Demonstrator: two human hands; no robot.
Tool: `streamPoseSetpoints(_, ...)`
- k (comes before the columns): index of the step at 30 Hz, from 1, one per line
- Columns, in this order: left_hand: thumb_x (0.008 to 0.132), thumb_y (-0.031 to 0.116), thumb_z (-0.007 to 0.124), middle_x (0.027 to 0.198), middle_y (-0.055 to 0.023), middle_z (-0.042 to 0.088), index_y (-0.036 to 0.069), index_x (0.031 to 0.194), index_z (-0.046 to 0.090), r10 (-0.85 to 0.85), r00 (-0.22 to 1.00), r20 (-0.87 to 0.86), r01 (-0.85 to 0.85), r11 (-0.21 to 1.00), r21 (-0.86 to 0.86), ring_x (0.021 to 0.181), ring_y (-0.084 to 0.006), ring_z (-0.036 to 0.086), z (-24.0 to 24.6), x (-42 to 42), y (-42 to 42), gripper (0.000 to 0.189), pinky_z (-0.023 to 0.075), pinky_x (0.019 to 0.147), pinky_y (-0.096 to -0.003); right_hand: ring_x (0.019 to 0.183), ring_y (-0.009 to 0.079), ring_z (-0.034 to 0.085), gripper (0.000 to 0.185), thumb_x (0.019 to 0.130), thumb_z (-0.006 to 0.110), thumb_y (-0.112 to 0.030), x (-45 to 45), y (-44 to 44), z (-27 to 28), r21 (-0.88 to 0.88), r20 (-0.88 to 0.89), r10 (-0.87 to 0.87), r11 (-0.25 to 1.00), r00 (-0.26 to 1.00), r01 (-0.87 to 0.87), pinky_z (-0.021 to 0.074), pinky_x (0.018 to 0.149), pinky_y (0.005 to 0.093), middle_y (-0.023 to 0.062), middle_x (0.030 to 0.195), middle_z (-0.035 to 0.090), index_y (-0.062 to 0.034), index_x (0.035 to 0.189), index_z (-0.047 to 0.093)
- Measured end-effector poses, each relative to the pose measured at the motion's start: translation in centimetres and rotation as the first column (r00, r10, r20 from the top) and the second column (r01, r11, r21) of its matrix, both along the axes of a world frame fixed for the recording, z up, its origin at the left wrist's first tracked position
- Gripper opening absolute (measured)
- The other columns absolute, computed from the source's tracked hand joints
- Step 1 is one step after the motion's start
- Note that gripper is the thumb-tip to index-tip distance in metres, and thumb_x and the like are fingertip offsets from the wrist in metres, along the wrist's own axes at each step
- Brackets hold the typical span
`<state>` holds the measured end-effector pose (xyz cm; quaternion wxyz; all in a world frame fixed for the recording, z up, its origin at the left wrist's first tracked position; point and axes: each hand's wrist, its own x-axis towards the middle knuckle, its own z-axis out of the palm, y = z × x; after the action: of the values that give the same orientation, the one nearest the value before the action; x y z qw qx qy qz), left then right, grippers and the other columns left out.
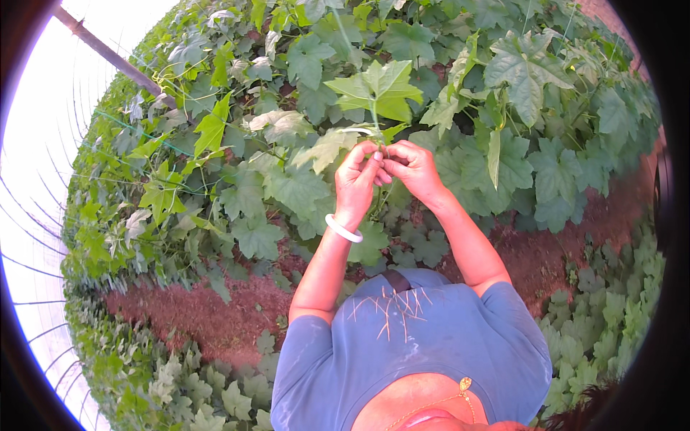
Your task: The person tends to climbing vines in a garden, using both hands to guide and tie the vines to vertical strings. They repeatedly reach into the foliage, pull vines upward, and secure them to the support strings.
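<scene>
My left hand (357, 180) and my right hand (414, 168) meet in front of my chest, fingertips pinched together at a climbing vine's stem (381, 141). A pale green string (373, 110) runs upward from the pinch. Just above the fingers spreads a bright green lobed leaf (377, 90). Beside my left fingertips curves a thin white strip (356, 130); what it is attached to is hidden. A paler, yellowish leaf (326, 149) hangs left of the left hand. The fingers cover the exact point where string and stem meet.
Dense vine foliage (302, 188) fills the row ahead, with more strings (145, 134) among it. Bare reddish soil (215, 312) runs between the rows. Low plants (598, 318) grow behind me. A pole (116, 56) slants in at upper left, near the hooped plastic wall (38, 204).
</scene>
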<state>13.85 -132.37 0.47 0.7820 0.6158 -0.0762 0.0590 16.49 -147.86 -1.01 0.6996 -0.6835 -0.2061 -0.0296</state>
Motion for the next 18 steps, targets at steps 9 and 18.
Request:
streamPoseSetpoints(9, 0.098, 0.004, 0.062, 0.088, -0.005, 0.07, 0.002, 0.117, 0.063, -0.068, 0.998, -0.013, 0.069, 0.998, 0.014, 0.052, -0.0059, 0.055, 2.3, 1.3, -0.3, 0.019, 0.041, 0.046, -0.0196, 0.089, 0.0111, 0.068, 0.011, 0.091, 0.07, 0.0, -2.1, -2.9, -1.0, 0.246, -0.206, 0.165, 0.963, 0.965, -0.112, 0.0561, 0.081, 0.0263, 0.0013, 0.093, 0.069, -0.0011, 0.101, 0.065)
streamPoseSetpoints(18, 0.098, 0.005, 0.062, 0.093, -0.0077, 0.071, 0.0, 0.106, 0.07, -0.111, 0.977, 0.181, 0.108, 0.994, 0.026, 0.078, -0.0187, 0.071, 3.6, -0.2, -1.2, 0.013, 0.0564, 0.08, -0.0326, 0.084, 0.0091, 0.065, 0.01, 0.09, 0.071, -0.007, -0.8, -4.0, 3.4, -0.224, 0.007, -0.305, 0.928, 0.952, 0.299, 0.0524, 0.07, 0.026, 0.0072, 0.098, 0.069, -0.0013, 0.097, 0.066)
